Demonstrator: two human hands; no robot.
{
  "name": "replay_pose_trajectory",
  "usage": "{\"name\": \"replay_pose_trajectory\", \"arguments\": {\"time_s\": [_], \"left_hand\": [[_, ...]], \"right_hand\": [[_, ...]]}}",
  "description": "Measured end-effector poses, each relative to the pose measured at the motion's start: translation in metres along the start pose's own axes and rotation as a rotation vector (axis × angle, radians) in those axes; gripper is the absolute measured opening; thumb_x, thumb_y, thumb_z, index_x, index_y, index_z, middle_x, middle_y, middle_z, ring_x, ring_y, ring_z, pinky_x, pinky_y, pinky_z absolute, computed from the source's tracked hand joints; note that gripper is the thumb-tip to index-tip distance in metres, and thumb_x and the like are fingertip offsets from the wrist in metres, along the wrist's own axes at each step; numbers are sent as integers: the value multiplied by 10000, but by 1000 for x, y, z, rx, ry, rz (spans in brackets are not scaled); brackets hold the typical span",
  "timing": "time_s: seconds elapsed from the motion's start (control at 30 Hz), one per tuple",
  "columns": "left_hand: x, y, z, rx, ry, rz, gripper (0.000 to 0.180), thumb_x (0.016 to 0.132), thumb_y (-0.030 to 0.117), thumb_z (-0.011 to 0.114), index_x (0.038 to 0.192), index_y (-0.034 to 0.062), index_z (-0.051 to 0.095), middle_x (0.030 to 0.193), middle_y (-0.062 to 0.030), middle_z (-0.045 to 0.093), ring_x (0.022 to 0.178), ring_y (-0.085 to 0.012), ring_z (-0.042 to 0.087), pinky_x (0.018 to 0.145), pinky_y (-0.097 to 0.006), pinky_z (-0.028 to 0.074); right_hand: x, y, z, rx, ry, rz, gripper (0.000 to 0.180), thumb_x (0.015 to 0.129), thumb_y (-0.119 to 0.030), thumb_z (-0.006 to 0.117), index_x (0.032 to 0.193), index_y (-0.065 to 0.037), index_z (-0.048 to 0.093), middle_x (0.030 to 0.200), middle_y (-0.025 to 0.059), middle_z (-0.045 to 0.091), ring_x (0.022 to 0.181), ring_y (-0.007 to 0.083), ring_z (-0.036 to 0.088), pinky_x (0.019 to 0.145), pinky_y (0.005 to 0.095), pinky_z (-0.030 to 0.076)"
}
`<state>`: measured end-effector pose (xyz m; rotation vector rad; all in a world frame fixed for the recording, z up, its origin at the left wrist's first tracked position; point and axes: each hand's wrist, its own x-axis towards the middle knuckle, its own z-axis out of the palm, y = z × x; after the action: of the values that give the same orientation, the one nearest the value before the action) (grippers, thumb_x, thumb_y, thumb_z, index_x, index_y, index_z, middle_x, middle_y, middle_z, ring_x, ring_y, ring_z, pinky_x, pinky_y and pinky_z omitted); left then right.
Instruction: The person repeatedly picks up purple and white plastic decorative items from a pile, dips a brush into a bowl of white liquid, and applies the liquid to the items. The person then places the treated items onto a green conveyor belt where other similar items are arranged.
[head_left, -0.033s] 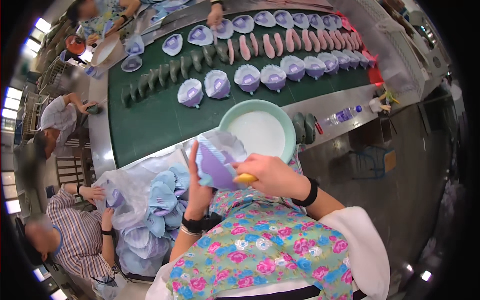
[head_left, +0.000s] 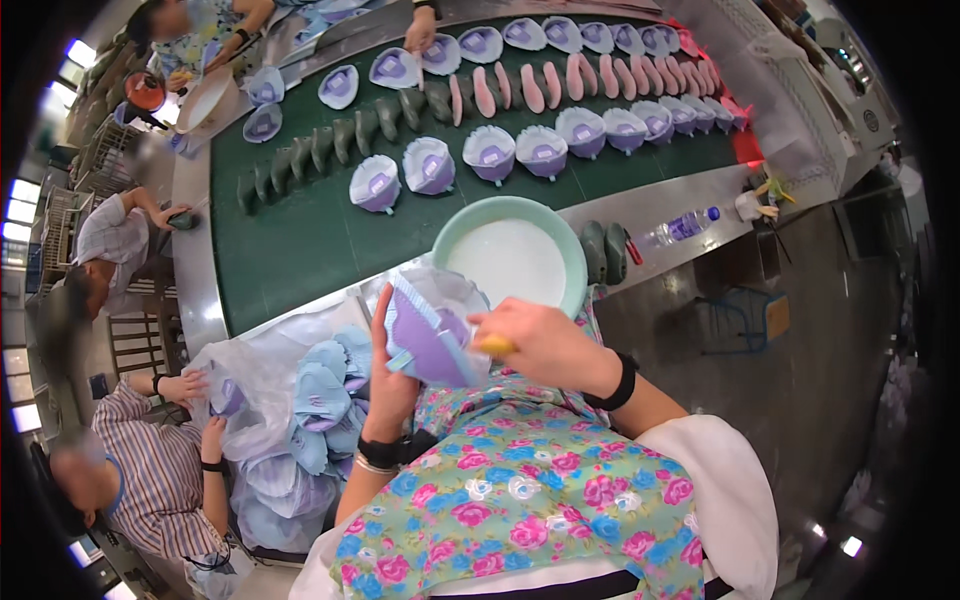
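Green work surface (head_left: 300, 255) stretches across the workshop, a near row of purple-and-blue pieces (head_left: 489, 155) already laid out along it. Just nearer than the pale basin (head_left: 577, 262), the worker's left hand (head_left: 397, 398) grips another purple piece (head_left: 425, 340), seemingly unfinished; the right hand (head_left: 548, 345) is closed around a yellow handle (head_left: 495, 345). Leftward, a heaped pile (head_left: 322, 385) apparently remains.
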<state>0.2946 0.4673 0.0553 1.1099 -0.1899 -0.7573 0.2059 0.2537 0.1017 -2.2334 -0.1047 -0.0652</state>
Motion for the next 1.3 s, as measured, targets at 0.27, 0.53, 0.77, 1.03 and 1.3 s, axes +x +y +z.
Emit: {"name": "replay_pose_trajectory", "arguments": {"time_s": [0.27,0.53,0.77,1.03,1.3], "left_hand": [[-69,-57,-45,-21,69,-353,571,947,4,586,1479,88,397,1314,-61,595,1148,-178,607,1024,-345,469],[-63,-33,-55,265,-243,-435,620,928,-12,613,1501,79,396,1353,-65,586,1196,-143,563,1036,-322,441],[-35,-41,-46,282,10,-256,511,1041,185,492,1513,128,306,1354,-43,506,1225,-176,531,1023,-350,464],[-1,-68,-57,-156,-8,-344,468,1031,170,508,1479,118,382,1386,-67,536,1236,-213,552,1043,-387,471],[17,-69,-55,-215,-41,-303,453,1017,133,523,1461,117,434,1359,-51,566,1223,-203,567,1032,-387,484]], "right_hand": [[-41,106,-8,-173,527,502,246,944,-277,657,923,-44,732,928,131,693,850,299,634,758,382,501],[-48,194,70,10,472,597,192,778,-157,771,901,-12,747,901,189,707,806,340,691,755,400,547],[-42,211,84,-19,490,579,181,784,-120,759,927,-10,741,916,184,709,810,333,693,749,386,546],[3,53,-10,472,473,353,178,808,-62,780,972,-4,744,929,105,733,825,171,690,728,277,526],[-3,62,-5,441,556,461,178,821,-96,783,965,2,744,860,75,731,753,124,674,678,261,523]]}}
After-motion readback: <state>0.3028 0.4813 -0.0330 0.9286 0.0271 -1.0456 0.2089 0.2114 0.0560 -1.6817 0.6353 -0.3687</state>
